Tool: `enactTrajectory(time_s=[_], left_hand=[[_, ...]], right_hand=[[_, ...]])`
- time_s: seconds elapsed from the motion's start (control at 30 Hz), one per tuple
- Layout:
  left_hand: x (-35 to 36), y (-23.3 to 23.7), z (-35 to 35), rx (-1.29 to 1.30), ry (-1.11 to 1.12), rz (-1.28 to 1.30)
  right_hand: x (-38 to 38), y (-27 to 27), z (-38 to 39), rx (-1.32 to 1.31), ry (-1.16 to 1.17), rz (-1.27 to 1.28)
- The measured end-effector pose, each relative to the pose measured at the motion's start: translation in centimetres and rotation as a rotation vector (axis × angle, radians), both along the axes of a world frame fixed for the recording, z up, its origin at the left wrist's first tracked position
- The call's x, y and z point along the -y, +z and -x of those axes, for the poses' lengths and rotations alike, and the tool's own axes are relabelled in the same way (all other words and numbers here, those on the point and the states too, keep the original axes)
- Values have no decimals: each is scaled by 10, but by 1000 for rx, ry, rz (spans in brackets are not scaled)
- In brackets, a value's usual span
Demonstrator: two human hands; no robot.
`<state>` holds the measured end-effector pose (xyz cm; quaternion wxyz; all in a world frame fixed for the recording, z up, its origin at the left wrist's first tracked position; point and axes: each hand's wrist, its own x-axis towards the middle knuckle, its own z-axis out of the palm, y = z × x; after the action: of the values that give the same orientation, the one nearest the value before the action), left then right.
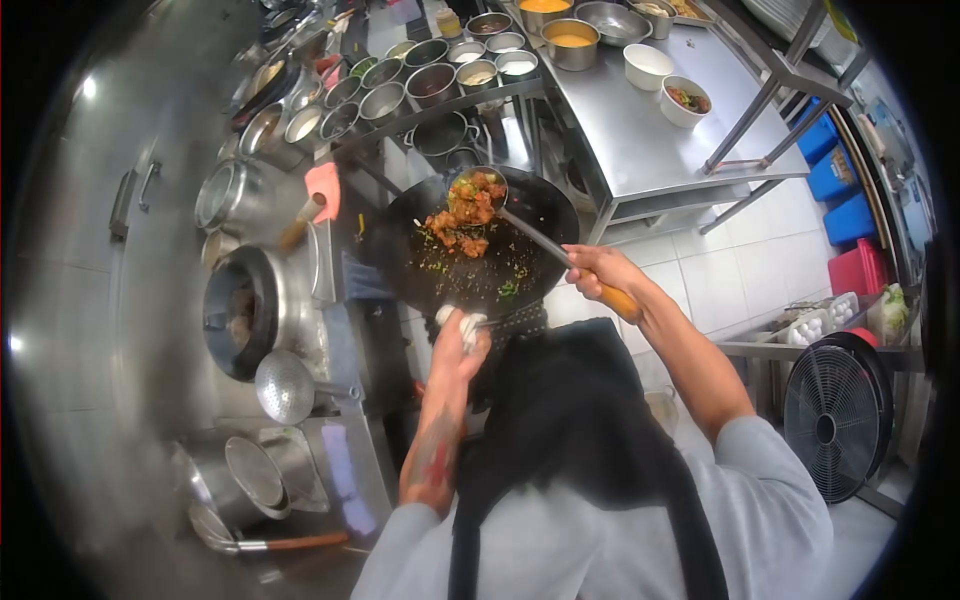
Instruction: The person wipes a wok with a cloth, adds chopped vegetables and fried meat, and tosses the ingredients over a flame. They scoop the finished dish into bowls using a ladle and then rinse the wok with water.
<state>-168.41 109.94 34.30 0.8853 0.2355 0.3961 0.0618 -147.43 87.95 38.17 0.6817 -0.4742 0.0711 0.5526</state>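
Observation:
A large dark wok [400,270] lies in front of me, with browned, sauced food pieces [462,243] and green bits inside. My left hand [462,355] is closed around a white cloth [474,328] at the wok's near rim; whatever the cloth covers is hidden. My right hand [600,270] grips the handle of a ladle [540,237], metal along the shaft and wooden at the end. The ladle's bowl is over the far part of the wok, filled with the same food and green pieces.
Several metal containers [432,85] of ingredients stand beyond the wok. On the steel table [640,130] at right are white bowls [648,66], one with food [688,100]. A perforated skimmer [285,387] and pots lie left. A black fan [835,420] stands at lower right.

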Motion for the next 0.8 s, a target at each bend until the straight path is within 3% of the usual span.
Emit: enactTrajectory(time_s=[0.2, 0.3, 0.37, 0.43, 0.53, 0.57, 0.63, 0.67, 0.73, 0.8], left_hand=[[1, 13, -30, 169, -147, 56], [11, 47, -76, 97, -143, 9], [7, 43, -102, 191, -241, -43], [14, 59, -129, 220, -293, -71], [22, 72, -157, 209, -184, -25], [20, 73, -162, 211, -205, -12], [22, 77, -168, 187, -188, 26], [22, 78, -169, 186, -191, 25], [21, 77, -167, 173, -187, 23], [21, 77, -160, 180, -173, 43]], right_hand=[[49, 33, -49, -338, -210, -437], [75, 49, -100, -224, -269, -488], [89, 69, -135, -145, -286, -511], [105, 94, -165, 158, -421, -298], [125, 107, -210, 607, -390, 69], [127, 107, -219, 606, -391, 72], [127, 104, -238, 1101, -204, 710], [128, 80, -251, 1098, -207, 711], [129, 0, -280, 1582, 25, 1154], [135, -34, -284, 1673, 74, 1274]])
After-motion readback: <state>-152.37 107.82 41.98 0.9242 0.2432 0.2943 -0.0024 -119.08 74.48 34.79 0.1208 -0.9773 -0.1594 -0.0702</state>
